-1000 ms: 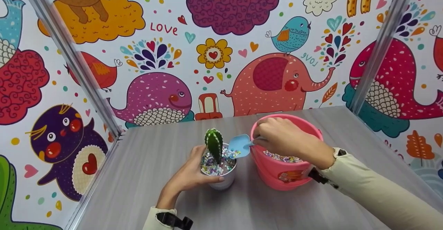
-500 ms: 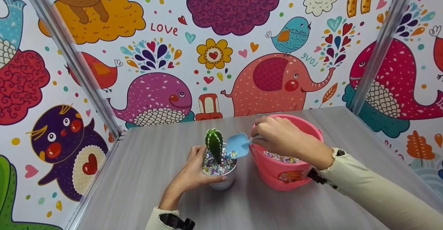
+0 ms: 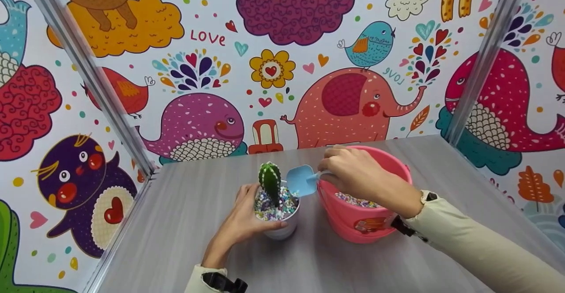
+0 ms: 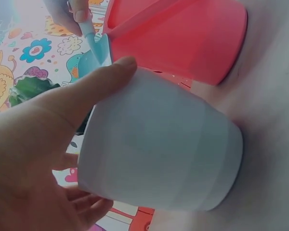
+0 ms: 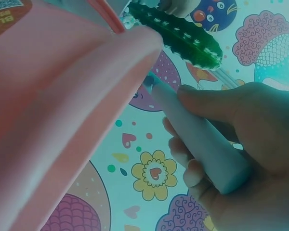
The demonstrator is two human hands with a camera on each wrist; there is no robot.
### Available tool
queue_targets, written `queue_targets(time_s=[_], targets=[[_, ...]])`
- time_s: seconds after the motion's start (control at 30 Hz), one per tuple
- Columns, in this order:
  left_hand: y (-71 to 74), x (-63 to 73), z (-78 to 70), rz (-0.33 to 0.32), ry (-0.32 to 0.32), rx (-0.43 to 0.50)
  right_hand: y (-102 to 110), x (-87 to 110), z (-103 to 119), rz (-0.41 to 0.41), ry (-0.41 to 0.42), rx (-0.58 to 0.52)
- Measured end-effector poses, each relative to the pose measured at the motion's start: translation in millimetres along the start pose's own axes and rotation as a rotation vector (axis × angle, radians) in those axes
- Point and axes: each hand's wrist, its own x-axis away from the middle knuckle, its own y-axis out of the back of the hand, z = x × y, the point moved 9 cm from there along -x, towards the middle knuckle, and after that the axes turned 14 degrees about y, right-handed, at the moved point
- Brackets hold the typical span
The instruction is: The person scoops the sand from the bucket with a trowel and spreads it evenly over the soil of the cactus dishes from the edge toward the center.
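A green cactus (image 3: 270, 182) stands in a white pot (image 3: 282, 231) whose top is covered with small multicoloured pebbles (image 3: 265, 210). My left hand (image 3: 240, 218) grips the pot from its left side, thumb across the front near the rim; the left wrist view shows the thumb along the pot's wall. My right hand (image 3: 353, 171) holds a light blue toy shovel (image 3: 302, 180) by its handle (image 5: 197, 134), fingers curled round it. The shovel's blade is tilted at the pot's right rim, with hardly any pebbles visible on it. Part of the handle is hidden by the right hand in the head view.
A pink bucket (image 3: 353, 222) stands right of the pot, partly under my right forearm, with more coloured pebbles (image 3: 357, 200) inside. Both stand on a grey wood-grain table (image 3: 194, 196). Walls with cartoon animals and metal posts (image 3: 481, 63) enclose the table's back and sides.
The pebbles on the shovel have slid off into the pot, and the blade has tipped and shifted slightly up and left. The left hand and pot have hardly moved.
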Motion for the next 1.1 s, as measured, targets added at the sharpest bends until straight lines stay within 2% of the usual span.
queue_targets(time_s=[0.33, 0.53, 0.7, 0.83, 0.97, 1.1], targets=[[4.5, 1.9, 0.7, 0.041, 0.012, 0.001, 2, 0.8, 0, -0.073, 0.001, 0.014], [26.0, 4.2, -2.7, 0.022, 0.006, 0.031, 1, 0.5, 3, -0.114, 0.050, 0.046], [54.1, 9.5, -8.3, -0.057, -0.018, 0.083, 2, 0.7, 4, -0.134, 0.063, 0.062], [71.2, 16.0, -20.6, -0.152, -0.086, 0.153, 1, 1.2, 2, -0.143, 0.053, 0.055], [77.3, 23.4, -37.6, -0.229, -0.164, 0.214, 0, 4.8, -3, -0.147, 0.039, 0.048], [76.5, 33.3, -56.5, -0.283, -0.234, 0.215, 0, 14.7, -10, -0.162, 0.017, 0.023]])
